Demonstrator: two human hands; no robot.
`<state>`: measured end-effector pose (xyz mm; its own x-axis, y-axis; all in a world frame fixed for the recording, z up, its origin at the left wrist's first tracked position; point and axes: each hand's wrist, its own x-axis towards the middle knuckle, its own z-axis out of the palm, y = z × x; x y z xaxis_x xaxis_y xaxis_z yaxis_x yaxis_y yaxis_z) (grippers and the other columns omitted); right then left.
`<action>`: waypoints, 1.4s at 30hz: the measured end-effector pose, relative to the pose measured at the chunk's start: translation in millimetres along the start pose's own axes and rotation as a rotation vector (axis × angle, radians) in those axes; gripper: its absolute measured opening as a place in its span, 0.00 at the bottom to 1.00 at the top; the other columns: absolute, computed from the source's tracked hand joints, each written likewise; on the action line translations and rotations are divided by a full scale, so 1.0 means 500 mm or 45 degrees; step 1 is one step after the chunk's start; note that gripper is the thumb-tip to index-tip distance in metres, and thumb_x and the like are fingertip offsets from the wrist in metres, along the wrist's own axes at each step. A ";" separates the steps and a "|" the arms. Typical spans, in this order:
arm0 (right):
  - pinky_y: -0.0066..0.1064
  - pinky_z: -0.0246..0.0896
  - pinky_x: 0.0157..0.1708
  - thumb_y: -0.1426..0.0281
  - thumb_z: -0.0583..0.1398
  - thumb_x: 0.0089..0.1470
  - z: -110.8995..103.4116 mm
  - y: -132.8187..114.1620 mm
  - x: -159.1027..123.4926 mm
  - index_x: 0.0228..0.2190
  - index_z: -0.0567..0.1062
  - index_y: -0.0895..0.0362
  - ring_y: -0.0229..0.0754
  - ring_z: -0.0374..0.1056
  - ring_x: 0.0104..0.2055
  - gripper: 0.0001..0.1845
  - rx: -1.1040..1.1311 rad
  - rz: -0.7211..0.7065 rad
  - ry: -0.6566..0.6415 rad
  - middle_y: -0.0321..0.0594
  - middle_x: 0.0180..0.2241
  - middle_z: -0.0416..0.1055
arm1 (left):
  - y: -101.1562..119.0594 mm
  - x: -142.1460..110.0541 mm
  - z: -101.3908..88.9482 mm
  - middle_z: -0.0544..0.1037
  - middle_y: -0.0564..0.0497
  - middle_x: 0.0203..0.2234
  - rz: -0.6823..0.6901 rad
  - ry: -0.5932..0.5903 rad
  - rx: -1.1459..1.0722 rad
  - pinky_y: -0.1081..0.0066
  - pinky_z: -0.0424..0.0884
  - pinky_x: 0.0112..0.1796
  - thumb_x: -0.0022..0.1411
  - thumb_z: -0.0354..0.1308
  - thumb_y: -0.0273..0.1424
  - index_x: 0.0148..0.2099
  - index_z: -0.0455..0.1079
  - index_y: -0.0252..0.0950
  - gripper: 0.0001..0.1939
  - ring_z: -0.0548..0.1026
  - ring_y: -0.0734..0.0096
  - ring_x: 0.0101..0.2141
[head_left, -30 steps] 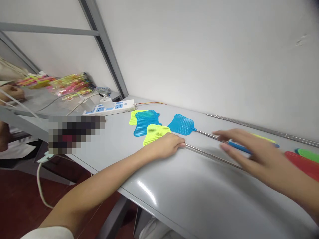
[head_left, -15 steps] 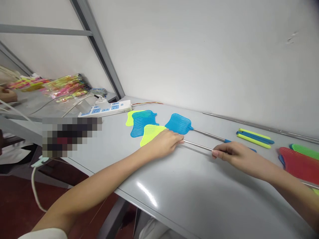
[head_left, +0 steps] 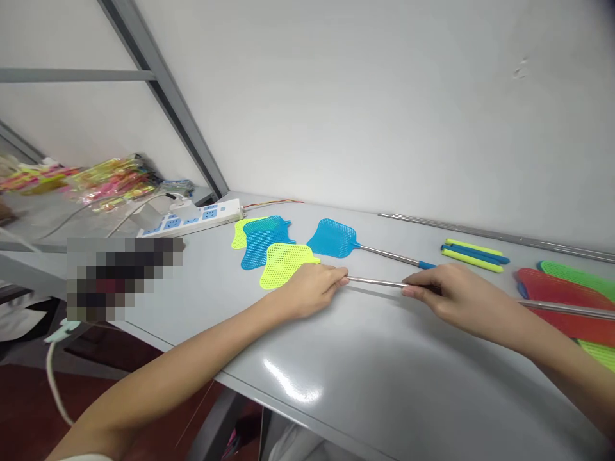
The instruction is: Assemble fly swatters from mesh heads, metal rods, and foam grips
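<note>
A thin metal rod [head_left: 375,281] spans the gap between my two hands, just above the table. My left hand [head_left: 312,288] pinches its left end. Closed fingers of my right hand [head_left: 444,291] grip it farther right, and the part beyond them is hidden. Beside my left hand lies a yellow-green fly swatter head [head_left: 284,264], partly covered by that hand. Behind it are a blue swatter head [head_left: 262,246] and another yellow-green one [head_left: 239,235], overlapping. A blue fly swatter [head_left: 332,238] with a metal shaft and blue handle rests beyond the rod.
Yellow and blue handle tubes [head_left: 473,255] lie at the right, near long metal rods [head_left: 490,234] along the wall. Red swatter heads [head_left: 557,291] and green ones [head_left: 581,278] are at far right. A power strip [head_left: 202,218] and bagged colourful items [head_left: 115,179] stand left.
The view has shifted slightly to the right. My hands still hold the rod, and more of the yellow-green swatter head's neck shows beside my left hand.
</note>
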<state>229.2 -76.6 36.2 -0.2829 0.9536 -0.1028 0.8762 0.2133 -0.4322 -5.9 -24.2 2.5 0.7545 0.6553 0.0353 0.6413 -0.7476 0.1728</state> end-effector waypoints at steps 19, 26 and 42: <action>0.28 0.37 0.19 0.62 0.47 0.55 0.077 -0.042 0.013 0.16 0.52 0.56 0.33 0.40 0.21 0.20 0.383 -0.101 -0.267 0.30 0.18 0.42 | 0.045 -0.004 0.025 0.74 0.51 0.24 0.090 -0.122 -0.055 0.71 0.54 0.23 0.66 0.37 0.35 0.31 0.62 0.36 0.17 0.71 0.68 0.25; 0.26 0.35 0.17 0.59 0.50 0.53 0.070 -0.031 0.020 0.17 0.52 0.56 0.31 0.39 0.19 0.21 0.617 0.012 -0.436 0.29 0.18 0.42 | 0.024 -0.002 0.006 0.71 0.53 0.22 0.135 -0.128 -0.193 0.73 0.57 0.25 0.65 0.39 0.37 0.27 0.61 0.35 0.18 0.68 0.72 0.25; 0.19 0.49 0.12 0.53 0.53 0.52 0.052 0.016 0.034 0.32 0.69 0.60 0.27 0.51 0.15 0.22 1.015 0.217 -0.804 0.30 0.19 0.56 | -0.023 0.005 -0.021 0.66 0.54 0.22 0.090 -0.043 -0.289 0.74 0.55 0.26 0.64 0.40 0.42 0.26 0.59 0.34 0.20 0.64 0.74 0.25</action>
<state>221.2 -64.1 7.4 -0.5341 0.6235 -0.5709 0.4757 -0.3366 -0.8126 -12.7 -12.9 11.0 0.8030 0.5956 0.0225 0.5420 -0.7454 0.3882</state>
